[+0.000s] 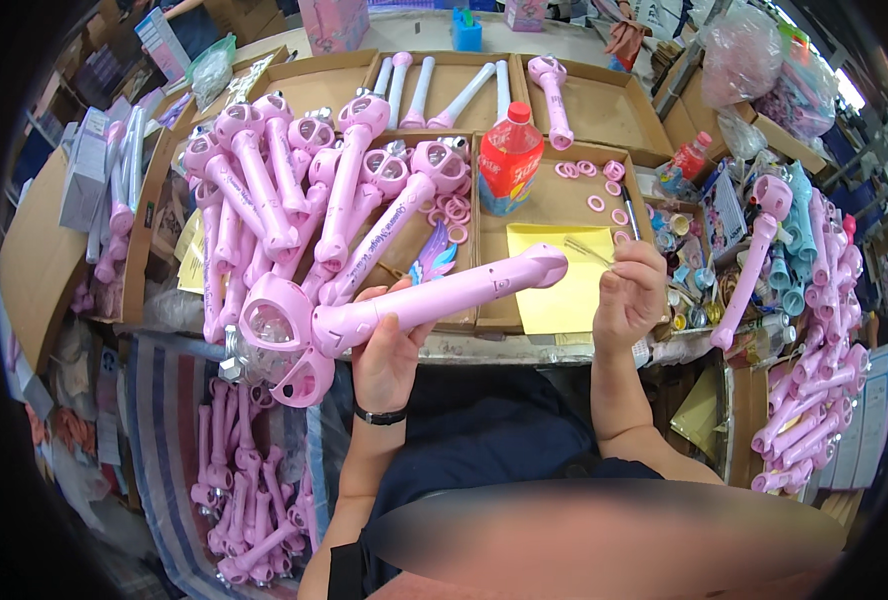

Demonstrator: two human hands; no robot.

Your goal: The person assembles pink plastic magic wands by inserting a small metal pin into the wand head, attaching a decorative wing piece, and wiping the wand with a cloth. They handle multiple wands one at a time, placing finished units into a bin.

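Observation:
My left hand (384, 365) is closed around the shaft of a pink toy wand (434, 300). The wand lies nearly level, its heart-framed head with a clear bulb to the left and its handle end to the right. Small dark marks and holes show along its shaft. My right hand (631, 295) is pinched on thin, silvery tweezers (589, 250), apart from the wand's end. Beneath them lies a yellow sheet of paper (554, 310). Several pink rings (596, 204) lie in the cardboard tray beyond, beside a pen (632, 215).
A pile of pink wands (284, 180) fills the left tray. A red-labelled bottle (511, 165) stands behind the paper. Pale tubes (461, 97) lie in a back tray. More wands fill a striped bag (169, 440) at lower left and a heap (814, 380) at right.

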